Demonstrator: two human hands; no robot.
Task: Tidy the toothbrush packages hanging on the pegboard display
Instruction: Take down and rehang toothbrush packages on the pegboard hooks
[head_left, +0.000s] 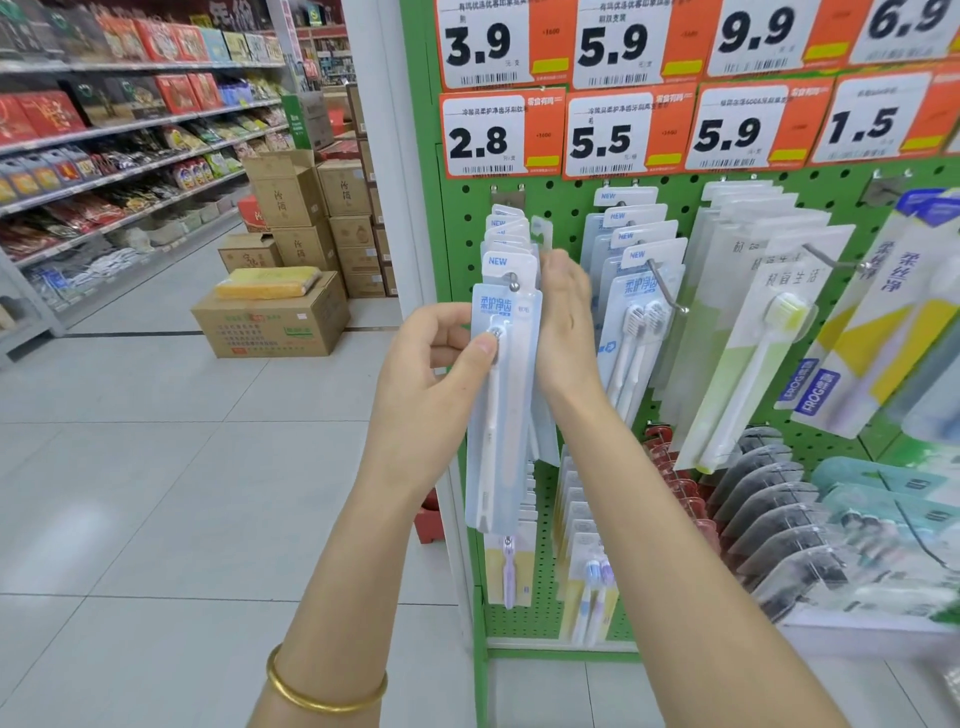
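My left hand (431, 379) pinches one pale blue-and-white toothbrush package (506, 415) at centre frame, thumb on its front. The pack hangs at the tip of a metal hook (513, 283) on the green pegboard (561, 197). My right hand (563, 322) covers the stack's right edge; I cannot tell whether it grasps anything. Four similar packs (641, 291) hang on the next hook to the right, and eight orange price labels (493, 135) sit above.
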